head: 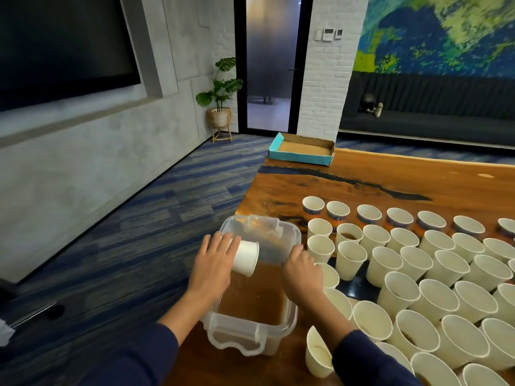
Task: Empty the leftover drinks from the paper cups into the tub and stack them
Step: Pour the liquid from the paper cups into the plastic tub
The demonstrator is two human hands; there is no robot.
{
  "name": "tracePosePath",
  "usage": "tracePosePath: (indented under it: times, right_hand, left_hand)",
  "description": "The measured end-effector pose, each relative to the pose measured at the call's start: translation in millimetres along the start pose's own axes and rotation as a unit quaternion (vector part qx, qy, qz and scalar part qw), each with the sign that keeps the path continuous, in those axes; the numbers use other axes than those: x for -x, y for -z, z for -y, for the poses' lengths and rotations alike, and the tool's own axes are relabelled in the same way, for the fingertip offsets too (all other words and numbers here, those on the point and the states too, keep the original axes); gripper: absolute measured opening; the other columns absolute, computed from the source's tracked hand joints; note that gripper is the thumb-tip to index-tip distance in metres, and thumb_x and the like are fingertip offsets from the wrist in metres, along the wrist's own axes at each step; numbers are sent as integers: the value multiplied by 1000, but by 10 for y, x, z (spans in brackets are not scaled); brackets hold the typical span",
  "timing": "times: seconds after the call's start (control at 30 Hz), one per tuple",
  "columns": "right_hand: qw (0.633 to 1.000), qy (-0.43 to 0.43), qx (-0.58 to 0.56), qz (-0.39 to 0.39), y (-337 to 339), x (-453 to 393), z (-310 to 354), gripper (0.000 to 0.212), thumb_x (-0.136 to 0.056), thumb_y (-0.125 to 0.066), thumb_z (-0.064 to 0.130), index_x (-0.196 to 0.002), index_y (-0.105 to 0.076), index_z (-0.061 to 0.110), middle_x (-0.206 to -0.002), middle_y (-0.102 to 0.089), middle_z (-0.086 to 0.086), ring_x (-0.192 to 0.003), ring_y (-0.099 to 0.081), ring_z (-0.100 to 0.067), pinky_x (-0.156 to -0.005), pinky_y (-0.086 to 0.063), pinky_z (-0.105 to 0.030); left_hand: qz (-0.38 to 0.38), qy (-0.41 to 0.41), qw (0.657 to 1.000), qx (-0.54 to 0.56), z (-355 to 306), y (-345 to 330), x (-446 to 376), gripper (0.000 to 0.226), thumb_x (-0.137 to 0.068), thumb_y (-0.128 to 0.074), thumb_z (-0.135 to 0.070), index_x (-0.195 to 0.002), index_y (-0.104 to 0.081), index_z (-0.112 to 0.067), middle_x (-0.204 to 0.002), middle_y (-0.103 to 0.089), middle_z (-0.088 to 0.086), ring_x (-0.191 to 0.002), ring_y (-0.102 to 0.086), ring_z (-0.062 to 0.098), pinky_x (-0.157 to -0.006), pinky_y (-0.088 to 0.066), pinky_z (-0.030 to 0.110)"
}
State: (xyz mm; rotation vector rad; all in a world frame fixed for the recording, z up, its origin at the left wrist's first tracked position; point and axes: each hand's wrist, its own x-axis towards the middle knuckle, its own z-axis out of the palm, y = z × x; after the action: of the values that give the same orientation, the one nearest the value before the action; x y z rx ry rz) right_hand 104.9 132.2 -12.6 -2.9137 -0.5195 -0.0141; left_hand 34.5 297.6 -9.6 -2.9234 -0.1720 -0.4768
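The left hand is gripping a white paper cup tipped mouth-down over the clear plastic tub of brown liquid, while at three o'clock the right hand is clasping the tub's rim.

A clear plastic tub holds brown liquid. Beside it stand plain white paper cups on a glossy orange-brown wooden table with dark blue veins. Beyond the tub lies a teal-sided cardboard tray; left of it, blue-grey streaked carpet.
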Motion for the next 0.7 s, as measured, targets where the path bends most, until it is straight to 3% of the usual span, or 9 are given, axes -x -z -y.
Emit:
tracePosePath:
  times: [0.1, 0.17, 0.23, 0.37, 0.47, 0.53, 0.6, 0.7]
  right_hand:
    - [985, 77, -149, -38, 278, -43, -40, 53, -100, -26, 49, -143, -32, 19, -145, -40, -5, -129, -39, -20, -105, -31, -30]
    - [939, 89, -333, 8, 532, -63, -27, 70, -88, -32, 64, -146, -32, 24, -148, -38, -4, -132, -39, -19, -107, -33, -34]
    - [894, 92, -429, 85, 722, -61, -21, 85, -78, -44, 69, -149, -24, 26, -151, -34, -3, -133, -40, -21, -105, -40, -36]
    - [931, 144, -323, 87, 878, -61, -104, 68, -87, -61, 48, -145, -31, 27, -148, -38, -1, -129, -43, -17, -94, -38, -23]
    - [944, 125, -304, 37, 967, -128, -304, 60, -86, -65, 43, -139, -39, 28, -142, -43, -1, -119, -48, -16, -90, -43, -26]
    - [964, 75, -255, -24, 1027, -202, -577, 61, -85, -66, 43, -138, -39, 30, -141, -44, -2, -116, -52, -20, -91, -49, -35]
    - [977, -4, -207, -45, 1039, -265, -923, 65, -84, -66, 45, -140, -38, 29, -144, -41, -6, -117, -53, -24, -91, -51, -40]
    - [986, -91, -141, 16, 894, -340, -1340, 70, -82, -69, 42, -141, -36, 25, -147, -37, -12, -125, -49, -29, -98, -48, -42]
  left_hand:
    - [-10, 53, 989, 136, -110, 49, -31, 87, -44, -94, -31, -121, -59, -11, -116, -64, 7, -107, -62, 26, -93, -49, 43]
    - [2, 86, 972, 218, -217, 79, -76, 79, -66, -84, -37, -134, -48, -16, -131, -55, 3, -121, -51, 23, -105, -37, 40]
    - [-16, 97, 955, 280, -310, 86, -117, 78, -76, -75, -44, -140, -39, -18, -139, -48, 1, -129, -42, 21, -108, -29, 36]
    - [-1, 71, 940, 333, -456, 188, -206, 82, -81, -67, -51, -147, -23, -28, -149, -33, -8, -134, -29, 13, -108, -29, 30]
    - [42, 43, 943, 328, -402, 181, -251, 87, -78, -61, -64, -147, -17, -37, -150, -26, -13, -133, -24, 10, -104, -28, 28]
    - [53, 59, 942, 327, -313, 141, -259, 86, -76, -53, -71, -147, -18, -38, -151, -25, -12, -136, -24, 11, -107, -27, 29]
    - [52, 92, 951, 290, -219, 113, -252, 77, -83, -52, -64, -147, -23, -33, -151, -27, -10, -137, -26, 14, -110, -27, 31]
    - [30, 135, 962, 235, -51, 89, -253, 61, -92, -57, -43, -145, -34, -23, -146, -36, -3, -133, -35, 19, -110, -27, 33]
